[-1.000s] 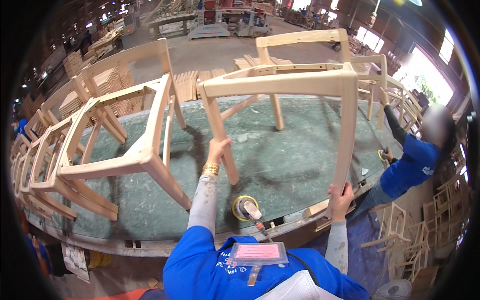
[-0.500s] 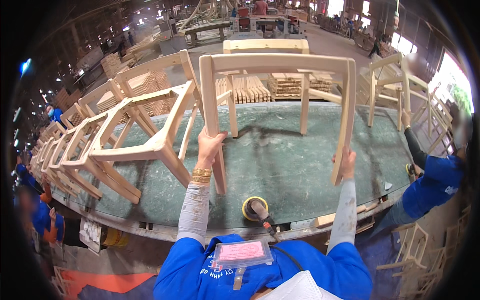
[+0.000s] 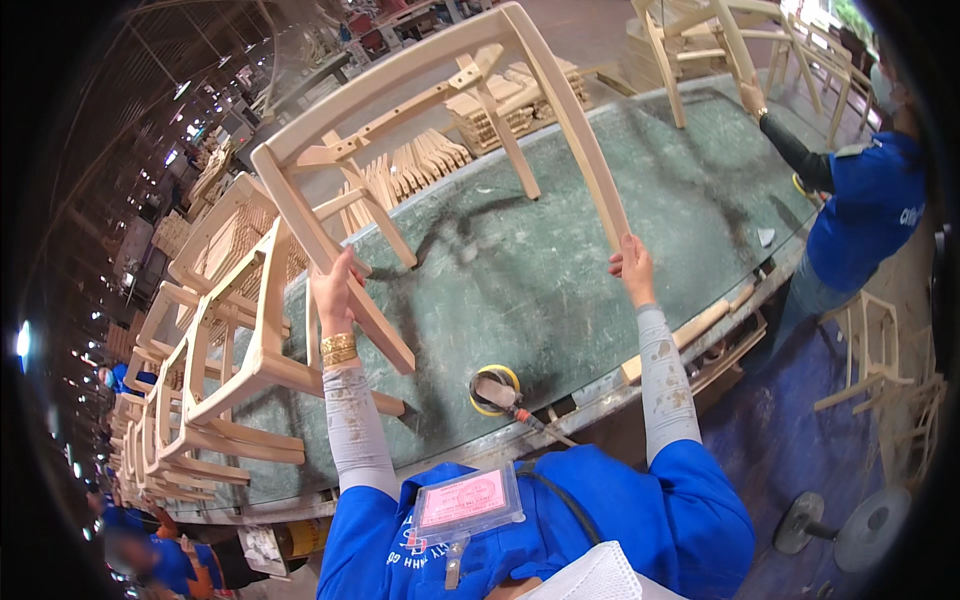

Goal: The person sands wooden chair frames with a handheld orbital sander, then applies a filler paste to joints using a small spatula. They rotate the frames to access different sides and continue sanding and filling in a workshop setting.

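Both my hands hold a pale wooden chair frame (image 3: pixel 392 84) by its long posts, over a worn green worktable (image 3: pixel 575 285). My left hand (image 3: pixel 334 290) is wrapped round the left post, above its lower end. My right hand (image 3: pixel 632 268) grips the lower end of the right post. The frame slants away from me, its curved top rail far off and higher on the right. Further legs and rails show behind it. A round sander (image 3: pixel 495 390) with a yellow rim lies on the table near its front edge, its hose running toward me.
A row of similar chairs (image 3: pixel 266 361) crowds the table's left side. At the right, a co-worker in blue (image 3: pixel 868 205) holds another chair (image 3: pixel 735 40). Stacked wood pieces (image 3: pixel 400 178) lie beyond the table. A wooden strip (image 3: pixel 690 335) rests along the front edge.
The chair frame is higher and further left in the picture, now slanted. My hands still grip its posts. The whole view has tilted and turned to the right.
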{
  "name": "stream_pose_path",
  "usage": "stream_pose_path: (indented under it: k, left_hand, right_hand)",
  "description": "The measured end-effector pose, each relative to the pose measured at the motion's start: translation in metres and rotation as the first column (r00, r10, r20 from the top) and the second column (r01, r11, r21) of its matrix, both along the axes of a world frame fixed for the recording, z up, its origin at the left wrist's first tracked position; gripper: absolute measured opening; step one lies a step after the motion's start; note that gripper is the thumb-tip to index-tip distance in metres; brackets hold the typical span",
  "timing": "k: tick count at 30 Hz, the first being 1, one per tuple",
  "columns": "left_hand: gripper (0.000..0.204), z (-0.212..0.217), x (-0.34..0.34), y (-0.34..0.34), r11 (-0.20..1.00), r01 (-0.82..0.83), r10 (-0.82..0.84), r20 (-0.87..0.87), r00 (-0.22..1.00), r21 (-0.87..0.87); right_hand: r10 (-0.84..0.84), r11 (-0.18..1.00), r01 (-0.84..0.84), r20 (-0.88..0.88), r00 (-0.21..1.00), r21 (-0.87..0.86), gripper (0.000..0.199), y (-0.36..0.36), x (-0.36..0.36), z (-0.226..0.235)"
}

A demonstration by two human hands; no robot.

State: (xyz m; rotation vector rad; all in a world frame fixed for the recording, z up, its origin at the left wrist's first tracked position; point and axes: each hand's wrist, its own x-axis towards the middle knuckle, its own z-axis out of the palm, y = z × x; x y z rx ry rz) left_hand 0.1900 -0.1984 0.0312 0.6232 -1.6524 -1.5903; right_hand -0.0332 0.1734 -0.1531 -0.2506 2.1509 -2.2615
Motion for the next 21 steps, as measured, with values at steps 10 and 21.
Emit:
stream_pose_path:
  k: [10, 21]
  left_hand:
    - [0.032, 0.019, -0.024, -0.021, 0.998, 0.057, -0.058, 0.032, 0.998, 0.031]
    - [0.048, 0.001, -0.019, -0.04, 0.882, 0.338, -0.227, -0.332, 0.916, 0.328]
  right_hand:
    - [0.399, 0.767, -0.286, -0.078, 0.914, 0.574, 0.064, -0.093, 0.181, -0.074]
    - [0.621, 0.225, -0.203, 0.02, 0.783, 0.953, 0.093, -0.169, 0.249, -0.065]
